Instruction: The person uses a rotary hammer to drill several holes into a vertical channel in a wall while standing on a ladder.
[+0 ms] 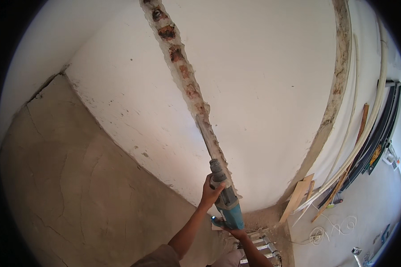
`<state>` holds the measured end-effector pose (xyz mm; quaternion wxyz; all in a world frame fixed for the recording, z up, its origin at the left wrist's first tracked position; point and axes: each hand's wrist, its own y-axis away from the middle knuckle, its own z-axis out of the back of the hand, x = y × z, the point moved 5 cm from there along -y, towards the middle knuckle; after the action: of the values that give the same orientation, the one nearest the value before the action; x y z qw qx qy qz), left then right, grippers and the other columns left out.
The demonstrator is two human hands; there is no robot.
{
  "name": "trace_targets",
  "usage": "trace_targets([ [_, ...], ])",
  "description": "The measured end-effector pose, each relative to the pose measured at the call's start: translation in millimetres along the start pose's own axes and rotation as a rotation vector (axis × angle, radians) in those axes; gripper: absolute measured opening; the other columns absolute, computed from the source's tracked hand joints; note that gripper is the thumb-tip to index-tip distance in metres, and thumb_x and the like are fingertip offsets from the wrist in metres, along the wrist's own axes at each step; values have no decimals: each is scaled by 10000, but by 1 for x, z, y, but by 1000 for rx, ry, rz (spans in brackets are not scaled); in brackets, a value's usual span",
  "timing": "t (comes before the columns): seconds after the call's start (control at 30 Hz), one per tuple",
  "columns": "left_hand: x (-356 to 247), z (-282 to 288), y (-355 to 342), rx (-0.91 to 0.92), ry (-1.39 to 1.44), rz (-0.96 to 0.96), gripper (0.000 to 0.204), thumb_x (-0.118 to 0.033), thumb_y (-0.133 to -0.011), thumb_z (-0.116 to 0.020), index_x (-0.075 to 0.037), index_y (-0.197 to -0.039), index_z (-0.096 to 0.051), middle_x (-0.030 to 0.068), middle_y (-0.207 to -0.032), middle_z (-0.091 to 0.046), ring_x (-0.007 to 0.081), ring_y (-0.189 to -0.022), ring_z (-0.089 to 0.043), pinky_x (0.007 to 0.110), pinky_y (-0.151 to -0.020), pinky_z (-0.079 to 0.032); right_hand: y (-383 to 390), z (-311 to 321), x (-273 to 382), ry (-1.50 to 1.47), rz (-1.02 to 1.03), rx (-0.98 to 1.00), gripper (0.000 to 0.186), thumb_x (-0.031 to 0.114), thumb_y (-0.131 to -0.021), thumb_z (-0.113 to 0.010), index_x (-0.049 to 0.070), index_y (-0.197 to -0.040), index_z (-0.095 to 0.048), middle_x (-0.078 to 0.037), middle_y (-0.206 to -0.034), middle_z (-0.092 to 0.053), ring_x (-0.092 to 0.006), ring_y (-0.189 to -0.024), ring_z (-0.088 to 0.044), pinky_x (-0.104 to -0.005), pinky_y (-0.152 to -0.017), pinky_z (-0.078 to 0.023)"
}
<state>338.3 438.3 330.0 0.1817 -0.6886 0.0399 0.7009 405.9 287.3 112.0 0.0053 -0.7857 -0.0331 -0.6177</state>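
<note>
A teal and grey rotary hammer point(230, 201) points up along the white wall point(263, 89). Its long chisel bit point(206, 139) lies in a rough groove point(190, 84) cut into the plaster, where reddish brick shows in patches. My left hand point(210, 192) is wrapped round the front of the tool, just behind the chuck. At the rear, my right hand point(235, 232) grips the handle end; its fingers are partly hidden by the tool body. A small light glows beside the handle.
Below me stands a metal ladder point(263, 245) on a dusty floor. A second, filled-looking channel point(341, 66) runs down the wall at right. Wooden boards point(297, 198), pale pipes point(358, 155), dark long profiles point(383, 127) and a loose white cable point(317, 235) lie beyond it.
</note>
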Motion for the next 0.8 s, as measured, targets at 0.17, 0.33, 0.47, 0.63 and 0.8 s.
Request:
trace_targets([
  [0.17,-12,-7,17,-61,-17,91,645,-376,-831,-733,26,-1242,-442,134,-1116,-588,194,-1019,-587,329,-882,-486,55,-10,64,-106,-111,9,442,203,-837,-733,29,-1218,-589,-94,-1175,-635,-222,-1090,-590,-353,-965,-441],
  [0.33,-47,-10,35,-31,12,121,616,-372,-851,-711,21,-1242,-443,127,-1101,-588,184,-1008,-583,318,-865,-484,95,-33,85,-98,-101,-115,454,248,-845,-725,11,-1208,-588,-111,-1191,-625,-238,-1097,-586,-369,-974,-436],
  [0.47,-63,-13,44,-4,167,217,599,-388,-873,-679,20,-1242,-443,112,-1087,-587,169,-1005,-581,311,-856,-484,123,-43,110,-11,-126,-42,403,232,-847,-714,38,-1182,-603,-116,-1159,-629,-253,-1061,-595,-361,-952,-449],
  [0.63,-112,-41,69,123,480,223,564,-353,-914,-616,3,-1298,-407,113,-1159,-577,188,-1058,-571,323,-923,-467,135,-29,134,100,-151,-86,381,217,-842,-714,48,-1167,-608,-115,-1140,-631,-253,-1044,-598,-356,-939,-454],
  [0.8,-109,-71,87,180,576,247,613,-339,-921,-602,-1,-1363,-347,122,-1193,-562,183,-1065,-568,321,-926,-471,153,-23,150,231,-135,-138,361,202,-837,-713,57,-1151,-613,-113,-1121,-633,-252,-1027,-602,-350,-926,-460],
])
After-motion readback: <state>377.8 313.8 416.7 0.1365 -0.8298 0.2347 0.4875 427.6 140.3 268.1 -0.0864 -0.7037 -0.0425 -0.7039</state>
